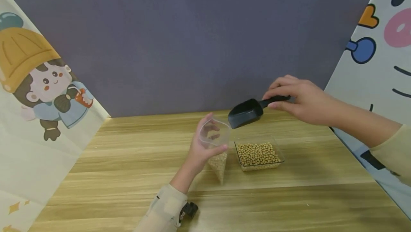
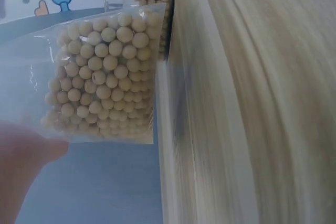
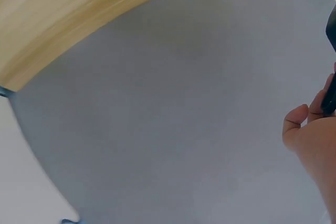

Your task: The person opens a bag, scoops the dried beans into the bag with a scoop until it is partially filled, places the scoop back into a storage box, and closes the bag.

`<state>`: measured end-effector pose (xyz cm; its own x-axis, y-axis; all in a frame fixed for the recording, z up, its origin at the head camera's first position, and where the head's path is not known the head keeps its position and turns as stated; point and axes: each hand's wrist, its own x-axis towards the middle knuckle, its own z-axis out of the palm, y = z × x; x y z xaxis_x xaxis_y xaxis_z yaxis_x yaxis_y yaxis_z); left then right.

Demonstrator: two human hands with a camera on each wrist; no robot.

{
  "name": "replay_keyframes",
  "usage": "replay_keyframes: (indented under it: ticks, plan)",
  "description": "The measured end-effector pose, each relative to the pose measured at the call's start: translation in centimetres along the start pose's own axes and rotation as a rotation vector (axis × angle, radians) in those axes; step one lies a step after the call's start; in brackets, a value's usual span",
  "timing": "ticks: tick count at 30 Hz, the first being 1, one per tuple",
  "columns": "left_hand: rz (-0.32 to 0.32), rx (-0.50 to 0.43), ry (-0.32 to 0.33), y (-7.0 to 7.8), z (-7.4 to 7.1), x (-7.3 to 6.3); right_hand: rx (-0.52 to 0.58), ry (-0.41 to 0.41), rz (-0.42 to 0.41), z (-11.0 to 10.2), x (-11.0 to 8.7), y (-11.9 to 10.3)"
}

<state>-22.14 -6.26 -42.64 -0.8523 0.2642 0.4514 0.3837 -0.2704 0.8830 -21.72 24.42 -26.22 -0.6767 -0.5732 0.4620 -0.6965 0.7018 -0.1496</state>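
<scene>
In the head view my left hand [image 1: 199,149] grips a clear plastic bag [image 1: 219,132] near its top, and the bag's mouth gapes upward. Soybeans [image 2: 102,77] fill the bag's lower part, seen close up in the left wrist view. My right hand [image 1: 300,98] pinches the handle of a black scoop [image 1: 245,112]. The scoop is tilted, its lip down at the right side of the bag's mouth, and no beans show in its bowl. Below the scoop, a clear rectangular container [image 1: 261,168] of soybeans stands on the table.
The wood-grain table [image 1: 128,175] meets a dark grey panel [image 1: 205,46] at the back. Cartoon-printed panels stand at the left [image 1: 57,82] and right [image 1: 385,46]. A small black device [image 1: 189,210] sits at my left cuff.
</scene>
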Motion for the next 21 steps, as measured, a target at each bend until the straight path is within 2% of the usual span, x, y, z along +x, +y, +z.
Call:
replay_keyframes:
  ticks: [3, 6, 8, 11, 14, 17, 21]
  plan:
    - [-0.016, 0.019, -0.002, 0.0, -0.3, 0.0, -0.014, -0.014, 0.076, 0.2, -1.4, 1.3]
    - [-0.029, 0.062, -0.017, 0.0, -0.6, 0.0, -0.057, -0.075, 0.129, 0.7, -3.1, 2.9]
    - [-0.036, 0.085, -0.028, 0.0, -0.7, 0.0, -0.092, -0.124, 0.134, 1.4, -4.3, 3.9]
    - [-0.040, 0.092, -0.039, 0.0, -0.8, -0.1, -0.133, -0.172, 0.074, 2.5, -5.7, 5.2]
    - [-0.046, 0.087, -0.034, -0.1, -0.9, -0.1, -0.192, -0.194, -0.028, 3.5, -6.4, 5.8]
    - [-0.053, 0.079, -0.024, -0.2, -0.9, 0.0, -0.272, -0.249, -0.093, 3.8, -6.2, 5.6]
    - [-0.061, 0.068, -0.009, -0.3, -0.9, 0.1, -0.369, -0.367, -0.103, 3.7, -5.3, 4.5]
